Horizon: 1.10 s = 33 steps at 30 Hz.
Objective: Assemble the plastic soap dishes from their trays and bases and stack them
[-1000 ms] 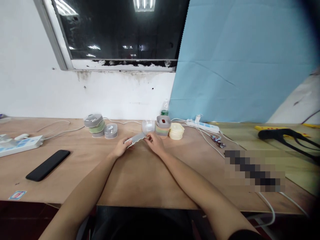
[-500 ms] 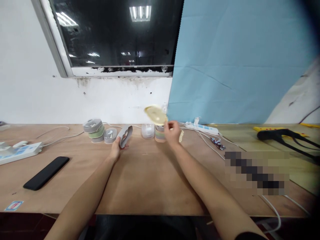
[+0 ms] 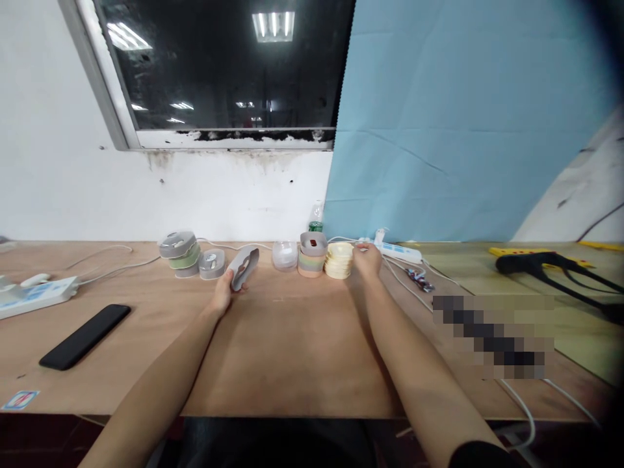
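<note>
Left hand [image 3: 223,291] pinching grey piece [image 3: 238,266], thumb on near side; piece is tilted, held above the surface [image 3: 292,364], left of centre. Right hand [image 3: 369,261] just right of the cream stack [image 3: 338,261], fingers curled in; can't tell if it's touching the stack or gripping anything. Cream stack sits just beside the banded tub [image 3: 312,260]: grey on top, green mid, peach base, small dark red bit showing inside. Clear container [image 3: 284,256] left of that, bottle [image 3: 316,225] behind. Beyond the left hand: small grey box [image 3: 212,265], then taller grey-and-green stack [image 3: 180,252]. Right power strip [image 3: 400,252] behind right hand. Further out left, black phone [image 3: 85,337] lying flat, left power strip [image 3: 41,296] behind it.
</note>
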Available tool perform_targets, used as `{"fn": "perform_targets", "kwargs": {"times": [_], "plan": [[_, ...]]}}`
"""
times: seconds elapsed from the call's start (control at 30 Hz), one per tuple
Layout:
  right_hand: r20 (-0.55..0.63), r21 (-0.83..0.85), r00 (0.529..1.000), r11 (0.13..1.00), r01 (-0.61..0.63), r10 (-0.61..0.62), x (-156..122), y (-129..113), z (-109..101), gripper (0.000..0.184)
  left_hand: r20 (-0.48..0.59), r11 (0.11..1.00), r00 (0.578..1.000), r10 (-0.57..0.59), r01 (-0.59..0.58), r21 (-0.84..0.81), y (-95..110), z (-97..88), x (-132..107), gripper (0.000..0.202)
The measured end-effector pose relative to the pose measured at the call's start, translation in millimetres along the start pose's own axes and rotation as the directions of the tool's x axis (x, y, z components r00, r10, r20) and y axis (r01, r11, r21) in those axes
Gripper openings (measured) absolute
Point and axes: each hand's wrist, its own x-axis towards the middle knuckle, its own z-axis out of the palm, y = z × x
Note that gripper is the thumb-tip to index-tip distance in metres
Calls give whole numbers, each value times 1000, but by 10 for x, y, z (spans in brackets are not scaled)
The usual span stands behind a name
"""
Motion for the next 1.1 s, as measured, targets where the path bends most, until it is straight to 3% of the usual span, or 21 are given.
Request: {"fn": "perform_targets", "kwargs": {"times": [0.13, 0.27, 0.4, 0.5, 0.53, 0.57, 0.67, 0.73, 0.8, 0.87, 0.93, 1.03, 1.1], "plan": [[31, -64, 999, 998, 21, -19, -42, -20, -11, 24, 27, 999, 1000, -1, 2, -42, 1, 10, -15, 76], [-45, -75, 997, 995, 65, -69, -61, -157, -84, 24, 49, 993, 998, -41, 46, -112, 10, 67, -26, 80], [-64, 94, 971, 967, 236, -231, -207, -579, -111, 25, 72, 975, 996, -56, 70, -211, 94, 229, -59, 88], [109, 269, 917, 899, 345, -384, -555, -1017, -58, 31, 142, 971, 988, -62, 93, -221, 161, 375, -120, 92], [219, 328, 862, 866, 376, -457, -717, -1154, -33, 31, 166, 970, 984, -65, 101, -220, 172, 415, -145, 92], [342, 381, 772, 830, 407, -536, -892, -1278, -10, 31, 183, 968, 981, -62, 104, -230, 176, 447, -170, 92], [619, 491, 362, 703, 515, -697, -1408, -1532, 32, 34, 234, 951, 972, -35, 104, -292, 169, 497, -232, 90], [654, 528, 212, 639, 559, -726, -1665, -1601, 36, 30, 289, 949, 957, -9, 99, -300, 170, 502, -252, 91], [657, 535, 149, 596, 598, -739, -1810, -1615, 32, 12, 349, 958, 937, 23, 79, -277, 179, 495, -251, 89], [651, 516, 146, 575, 635, -745, -1836, -1604, 29, 13, 387, 972, 920, 54, 41, -233, 181, 473, -226, 89], [617, 497, 194, 568, 656, -763, -1749, -1589, 28, 18, 375, 990, 924, 77, -27, -137, 162, 423, -174, 90], [481, 489, 334, 564, 666, -811, -1441, -1561, 14, 22, 227, 945, 951, 211, -258, 202, 108, 275, -60, 81], [375, 423, 451, 583, 694, -810, -1156, -1512, -11, 23, 116, 762, 922, 370, -373, 530, 81, 140, 30, 68]]}}
